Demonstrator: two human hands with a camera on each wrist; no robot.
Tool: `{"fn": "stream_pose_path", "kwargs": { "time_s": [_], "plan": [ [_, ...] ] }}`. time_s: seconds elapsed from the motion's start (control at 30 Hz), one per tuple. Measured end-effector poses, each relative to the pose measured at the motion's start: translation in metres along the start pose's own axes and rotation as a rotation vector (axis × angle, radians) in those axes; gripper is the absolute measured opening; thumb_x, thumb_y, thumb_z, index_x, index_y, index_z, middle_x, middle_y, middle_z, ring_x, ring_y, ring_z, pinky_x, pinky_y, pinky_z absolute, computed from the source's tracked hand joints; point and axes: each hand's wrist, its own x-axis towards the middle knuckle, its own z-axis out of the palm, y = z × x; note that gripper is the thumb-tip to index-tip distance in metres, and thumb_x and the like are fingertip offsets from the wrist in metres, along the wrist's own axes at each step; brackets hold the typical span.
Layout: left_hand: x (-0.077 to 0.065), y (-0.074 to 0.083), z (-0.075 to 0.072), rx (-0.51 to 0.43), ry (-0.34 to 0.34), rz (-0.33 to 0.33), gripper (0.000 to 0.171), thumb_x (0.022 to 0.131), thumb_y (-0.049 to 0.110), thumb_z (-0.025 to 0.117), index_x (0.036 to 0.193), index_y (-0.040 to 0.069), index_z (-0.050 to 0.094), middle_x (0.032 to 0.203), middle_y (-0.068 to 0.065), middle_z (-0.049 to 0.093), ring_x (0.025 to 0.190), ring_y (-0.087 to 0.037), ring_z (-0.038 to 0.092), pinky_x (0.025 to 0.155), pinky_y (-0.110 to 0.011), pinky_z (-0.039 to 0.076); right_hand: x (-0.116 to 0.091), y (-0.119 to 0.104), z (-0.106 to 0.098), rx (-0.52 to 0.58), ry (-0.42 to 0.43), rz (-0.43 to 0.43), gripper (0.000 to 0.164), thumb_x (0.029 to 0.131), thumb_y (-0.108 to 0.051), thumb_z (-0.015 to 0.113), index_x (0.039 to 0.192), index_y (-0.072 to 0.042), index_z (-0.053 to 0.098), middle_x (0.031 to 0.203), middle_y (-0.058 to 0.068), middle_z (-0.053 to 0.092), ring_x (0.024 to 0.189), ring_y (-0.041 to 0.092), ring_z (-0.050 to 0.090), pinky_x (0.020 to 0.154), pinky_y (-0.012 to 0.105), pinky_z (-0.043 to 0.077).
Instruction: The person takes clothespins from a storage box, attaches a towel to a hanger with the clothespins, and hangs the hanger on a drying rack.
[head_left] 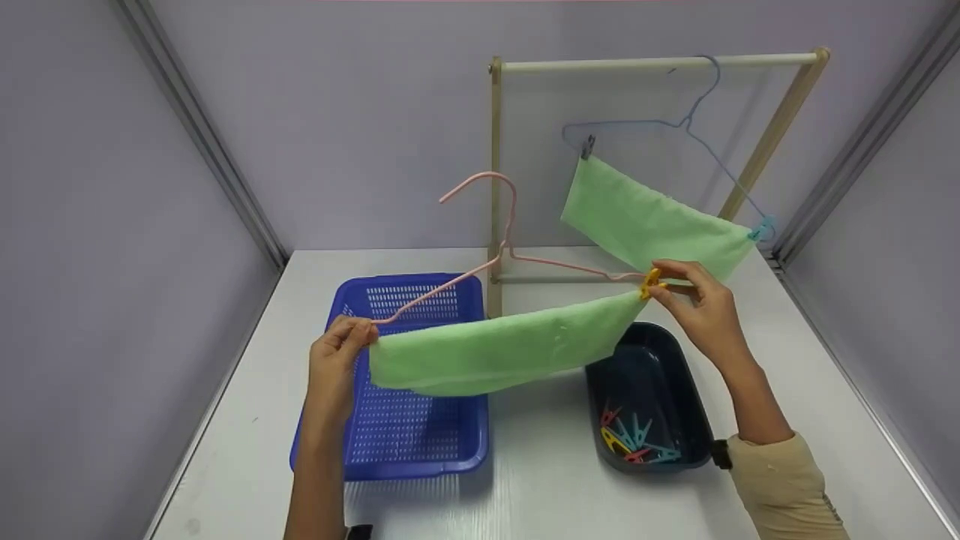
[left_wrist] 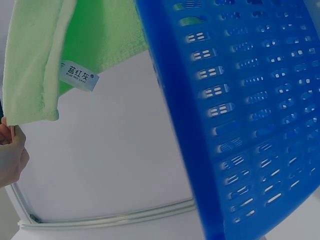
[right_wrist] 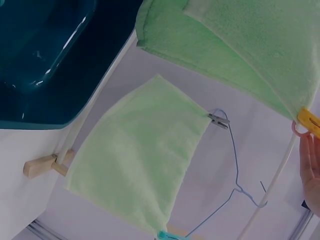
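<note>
Above the middle of the white desk [head_left: 240, 420], a light green towel [head_left: 495, 352] is stretched below a pink hanger [head_left: 514, 202], both held up in the air by two hands. The left hand [head_left: 336, 360] pinches the hanger's left end together with the towel's corner; its fingers cover that spot, so exactly how wire and cloth meet there is hard to tell. The right hand [head_left: 703, 307] has a narrow grip, thumb and fingers on a yellow clothespin [head_left: 649, 283] at the hanger's right end and the towel's other upper corner. A white label [left_wrist: 80, 75] sticks out from the towel in the left wrist view.

Beneath, towards the desk's left edge, sits a blue perforated basket [head_left: 409, 471]. Nearer the right edge, a dark blue tub [head_left: 645, 367] holds red, yellow and teal clothespins [head_left: 637, 435]. Along the back edge, by the right corner, stands a drying rack [head_left: 600, 67]; from its rail hangs a blue hanger [head_left: 688, 120] with a second green towel [head_left: 645, 214], fixed by a grey clothespin [head_left: 588, 147] and a turquoise clothespin [head_left: 762, 228].
</note>
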Motion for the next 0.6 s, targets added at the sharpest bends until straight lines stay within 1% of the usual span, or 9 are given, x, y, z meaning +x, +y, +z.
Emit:
{"fn": "stream_pose_path", "kwargs": {
  "time_s": [0.1, 0.2, 0.33, 0.47, 0.6],
  "plan": [
    [0.000, 0.000, 0.000, -0.012, 0.009, 0.003, 0.020, 0.094, -0.002, 0.047, 0.080, -0.010, 0.060, 0.077, -0.005, 0.049, 0.081, -0.016, 0.049, 0.077, -0.026, 0.045, -0.001, -0.002, -0.001, 0.003, 0.009, -0.002, 0.033, 0.084, 0.008, 0.061, 0.117, 0.008, 0.055, 0.111, 0.022, 0.054, 0.100, 0.022, 0.055, 0.083, 0.023, 0.047],
    [0.000, -0.001, 0.001, -0.022, 0.021, 0.003, 0.020, 0.094, -0.003, 0.047, 0.082, -0.013, 0.059, 0.077, -0.005, 0.049, 0.080, -0.015, 0.049, 0.077, -0.025, 0.046, -0.002, -0.005, -0.002, -0.001, 0.028, 0.001, 0.033, 0.084, 0.008, 0.061, 0.116, 0.009, 0.055, 0.111, 0.022, 0.054, 0.103, 0.015, 0.054, 0.084, 0.027, 0.047],
    [-0.001, -0.002, 0.001, -0.027, 0.031, 0.002, 0.019, 0.094, -0.002, 0.048, 0.083, -0.012, 0.060, 0.078, -0.005, 0.050, 0.081, -0.016, 0.050, 0.078, -0.025, 0.046, -0.004, -0.011, -0.003, -0.015, 0.069, 0.005, 0.032, 0.083, 0.008, 0.062, 0.114, 0.009, 0.056, 0.111, 0.021, 0.054, 0.103, 0.007, 0.052, 0.085, 0.028, 0.047],
    [-0.001, -0.003, 0.002, -0.019, 0.028, 0.010, 0.019, 0.094, 0.000, 0.050, 0.083, -0.010, 0.062, 0.079, -0.006, 0.051, 0.082, -0.016, 0.050, 0.079, -0.025, 0.045, -0.006, -0.015, -0.005, -0.012, 0.092, 0.004, 0.030, 0.084, 0.009, 0.061, 0.113, 0.009, 0.057, 0.110, 0.020, 0.054, 0.098, 0.005, 0.054, 0.084, 0.024, 0.047],
    [-0.001, -0.004, 0.002, -0.016, 0.027, 0.016, 0.020, 0.094, 0.002, 0.050, 0.084, -0.010, 0.063, 0.080, -0.006, 0.051, 0.083, -0.017, 0.049, 0.080, -0.025, 0.045, -0.009, -0.016, -0.007, -0.005, 0.089, 0.001, 0.025, 0.085, 0.008, 0.059, 0.111, 0.010, 0.058, 0.107, 0.020, 0.055, 0.095, 0.006, 0.057, 0.083, 0.019, 0.045]
  ]
}}
